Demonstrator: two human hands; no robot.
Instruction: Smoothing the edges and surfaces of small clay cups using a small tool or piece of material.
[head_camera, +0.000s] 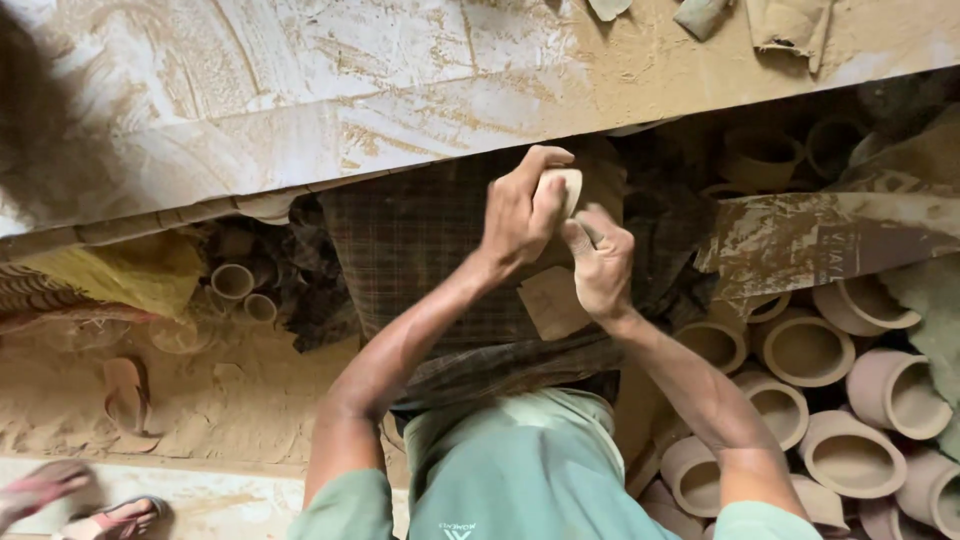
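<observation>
Left hand (520, 215) grip closed around small pale round clay piece (563, 190). Right hand (600, 265) fingertips pressing its lower edge. Unfired clay pots (805, 350) stacked at right.

A dusty clay-smeared board (300, 110) spans the top. Sandy floor (240, 410) lies lower left, with a sandal (127, 392) on it. Stacked clay pots (850, 400) crowd the right under soft daylight.
</observation>
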